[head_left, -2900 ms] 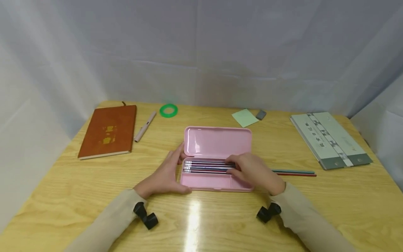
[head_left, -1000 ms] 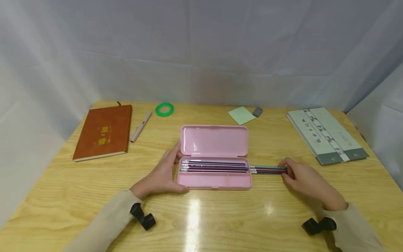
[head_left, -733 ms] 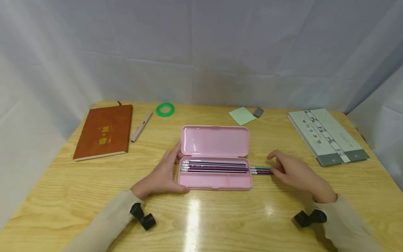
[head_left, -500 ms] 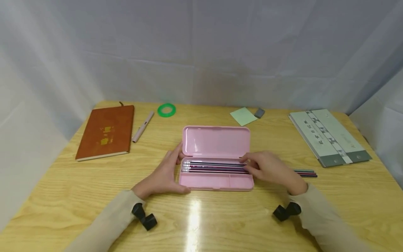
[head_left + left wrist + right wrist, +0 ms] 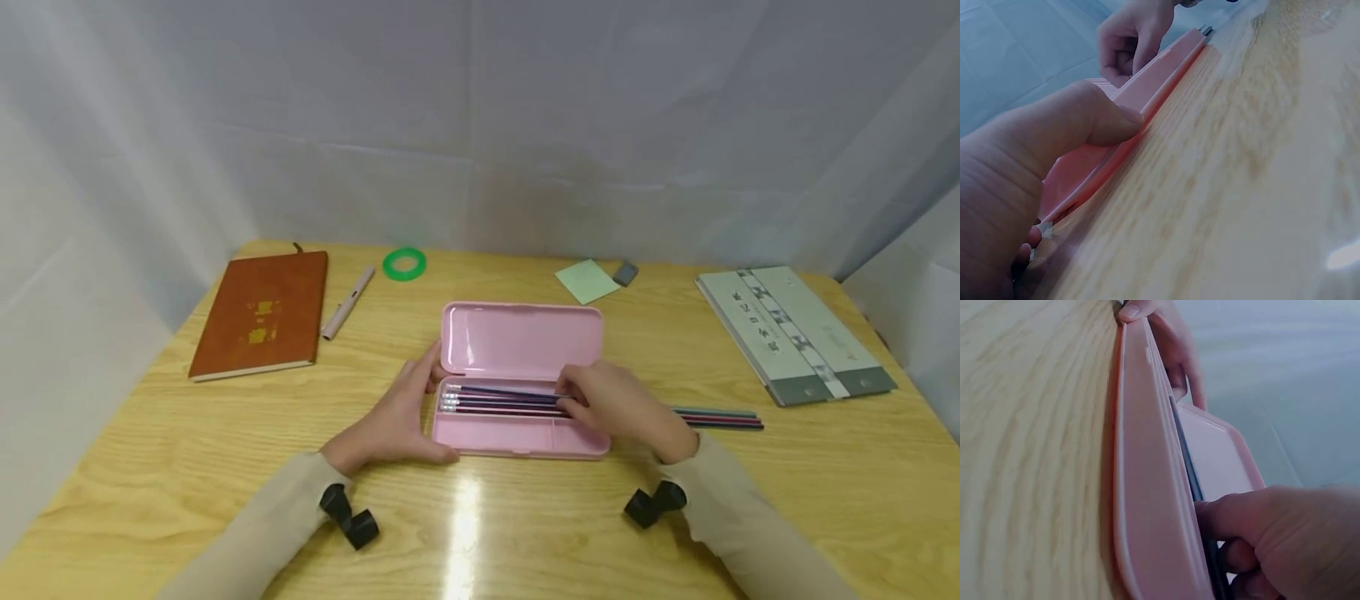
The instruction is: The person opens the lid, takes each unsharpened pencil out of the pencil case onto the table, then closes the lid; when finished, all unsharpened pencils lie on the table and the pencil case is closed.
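Observation:
An open pink pencil case point(image 5: 491, 433) lies on the table with its lid point(image 5: 522, 340) tipped back. Several dark striped pencils point(image 5: 502, 407) lie in its long rear compartment, silver eraser ends to the left. My left hand point(image 5: 401, 421) holds the case's left end, thumb point(image 5: 1113, 122) at the front edge and fingers behind. My right hand point(image 5: 618, 408) reaches into the right part of the case and pinches a dark blue pencil point(image 5: 1185, 450), which slants slightly across the others. Partly behind that hand, pencils point(image 5: 720, 419) lie on the table right of the case.
A brown notebook point(image 5: 262, 312) and a pinkish pen point(image 5: 348, 302) lie at left, a green tape ring point(image 5: 404, 264) behind. Pale green sticky notes point(image 5: 587, 282) and a grey eraser point(image 5: 626, 273) sit at the back. A grey-green book point(image 5: 795, 333) lies at right.
A pencil has gone from the case to those on the table at right. My right hand has since come back left into the case and pinches another. My left hand stays on the case.

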A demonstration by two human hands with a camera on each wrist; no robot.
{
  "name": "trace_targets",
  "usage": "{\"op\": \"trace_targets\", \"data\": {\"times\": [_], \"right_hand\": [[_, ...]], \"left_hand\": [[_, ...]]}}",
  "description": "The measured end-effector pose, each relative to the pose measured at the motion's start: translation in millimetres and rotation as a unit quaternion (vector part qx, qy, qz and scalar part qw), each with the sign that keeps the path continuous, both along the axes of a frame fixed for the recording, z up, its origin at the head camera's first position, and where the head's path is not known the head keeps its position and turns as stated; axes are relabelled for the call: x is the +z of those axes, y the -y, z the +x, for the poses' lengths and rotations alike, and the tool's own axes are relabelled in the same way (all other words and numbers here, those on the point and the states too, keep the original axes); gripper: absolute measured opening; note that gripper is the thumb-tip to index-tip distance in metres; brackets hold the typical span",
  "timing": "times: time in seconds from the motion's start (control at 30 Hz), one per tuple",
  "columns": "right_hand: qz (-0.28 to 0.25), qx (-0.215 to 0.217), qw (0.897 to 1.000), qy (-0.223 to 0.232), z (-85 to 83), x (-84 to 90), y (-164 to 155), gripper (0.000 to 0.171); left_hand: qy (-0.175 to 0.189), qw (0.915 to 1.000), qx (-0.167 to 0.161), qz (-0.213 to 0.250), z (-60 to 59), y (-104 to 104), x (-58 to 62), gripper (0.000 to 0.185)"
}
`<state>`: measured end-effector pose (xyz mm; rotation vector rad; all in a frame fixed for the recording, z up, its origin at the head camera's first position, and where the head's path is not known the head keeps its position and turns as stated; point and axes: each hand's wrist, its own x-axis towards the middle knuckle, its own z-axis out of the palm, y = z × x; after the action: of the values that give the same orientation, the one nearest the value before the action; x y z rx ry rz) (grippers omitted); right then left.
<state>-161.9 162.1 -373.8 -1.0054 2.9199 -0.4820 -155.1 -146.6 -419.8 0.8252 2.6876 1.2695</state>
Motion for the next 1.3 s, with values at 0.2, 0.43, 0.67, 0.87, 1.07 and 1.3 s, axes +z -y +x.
{"op": "trace_targets", "data": {"times": [0.2, 0.43, 0.67, 0.87, 1.07, 1.3], "right_hand": [[-0.063, -0.015, 0.998, -0.026, 16.3, 0.5, -38, 0.009], [-0.093, -0.062, 0.992, -0.062, 45.5, -12.2, -112, 0.018], [-0.084, -0.108, 0.99, -0.043, 67.9, -23.4, -168, 0.02], [-0.059, -0.113, 0.991, -0.028, 67.2, -26.1, -174, 0.02], [-0.042, -0.124, 0.991, -0.034, 60.5, -23.1, -150, 0.022], [-0.043, -0.094, 0.995, 0.008, 40.3, -11.8, -93, 0.021]], "left_hand": [[0.007, 1.0, -0.002, 0.004, 0.3, -1, -0.2, 0.143], [0.007, 1.0, -0.002, 0.007, 0.1, 0, 1.1, 0.143], [0.007, 0.9999, -0.003, 0.008, 0.0, -1, 1.9, 0.143], [0.003, 1.0, -0.004, 0.008, -0.3, -1, 1.5, 0.142], [-0.008, 1.0, -0.004, 0.003, 0.1, -1, 0.5, 0.142], [-0.007, 1.0, -0.004, 0.002, -0.3, 0, -0.5, 0.141]]}}
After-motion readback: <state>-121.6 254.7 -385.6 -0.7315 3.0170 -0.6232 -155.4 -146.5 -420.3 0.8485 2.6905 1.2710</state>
